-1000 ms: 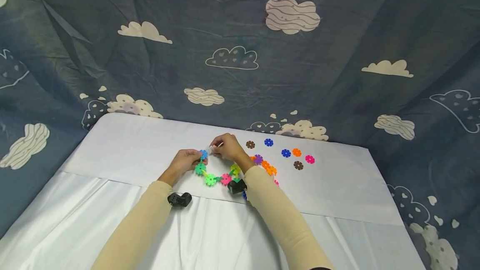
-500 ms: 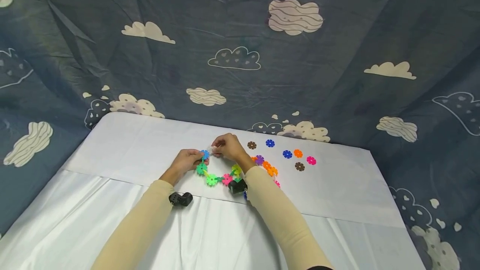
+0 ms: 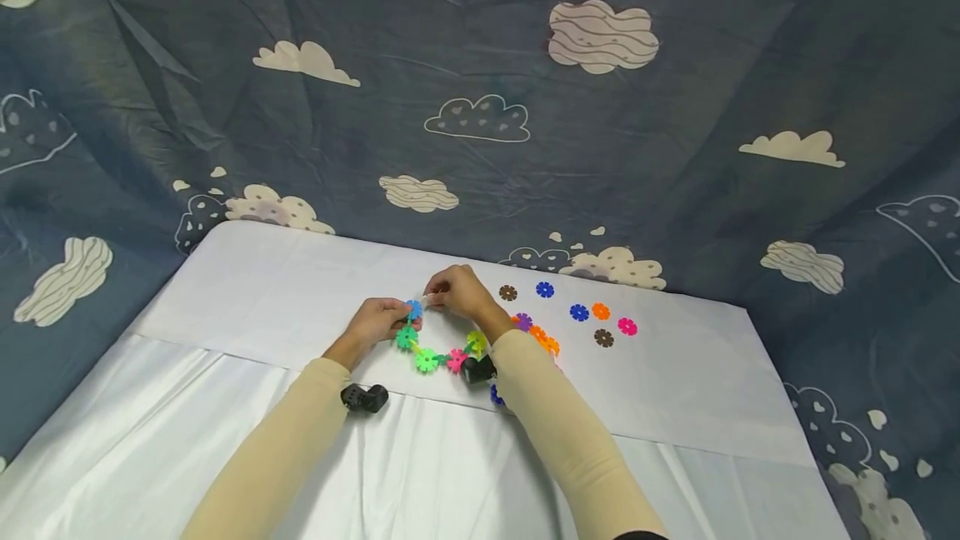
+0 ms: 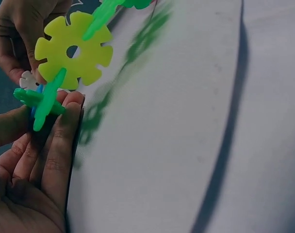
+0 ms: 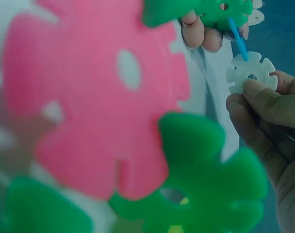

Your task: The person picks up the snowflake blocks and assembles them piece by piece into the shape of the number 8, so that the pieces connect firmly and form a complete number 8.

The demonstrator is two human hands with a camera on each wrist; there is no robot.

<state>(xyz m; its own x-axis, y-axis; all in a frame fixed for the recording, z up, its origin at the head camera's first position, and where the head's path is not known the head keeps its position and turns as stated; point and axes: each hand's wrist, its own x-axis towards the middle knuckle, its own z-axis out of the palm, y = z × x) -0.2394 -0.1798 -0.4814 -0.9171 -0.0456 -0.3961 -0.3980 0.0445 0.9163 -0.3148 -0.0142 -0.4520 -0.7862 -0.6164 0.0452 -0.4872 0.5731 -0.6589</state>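
Observation:
My left hand (image 3: pixel 375 321) pinches a light blue notched plastic disc (image 3: pixel 414 310), the end piece of a chain of interlocking flower-shaped discs. My right hand (image 3: pixel 459 292) holds a white notched disc (image 5: pixel 252 75) between thumb and fingers. In the right wrist view the white disc's rim meets the edge-on blue disc (image 5: pixel 238 41); how deep the slots engage is unclear. A green disc (image 3: pixel 406 337), a light green disc (image 3: pixel 426 360) and a pink disc (image 3: pixel 457 359) follow along the chain. The left wrist view shows a yellow disc (image 4: pixel 91 36) close up. My right forearm covers part of the chain.
Loose discs lie on the white tabletop to the right, among them a brown disc (image 3: pixel 603 338), a blue disc (image 3: pixel 579 312) and a pink disc (image 3: pixel 627 327). Orange chain pieces (image 3: pixel 551 346) show beyond the right sleeve. A dark cloud-print curtain (image 3: pixel 480 173) hangs behind.
The white disc in my right hand has come closer to the blue disc, up against its edge. My left hand keeps its hold; the head view has shifted slightly.

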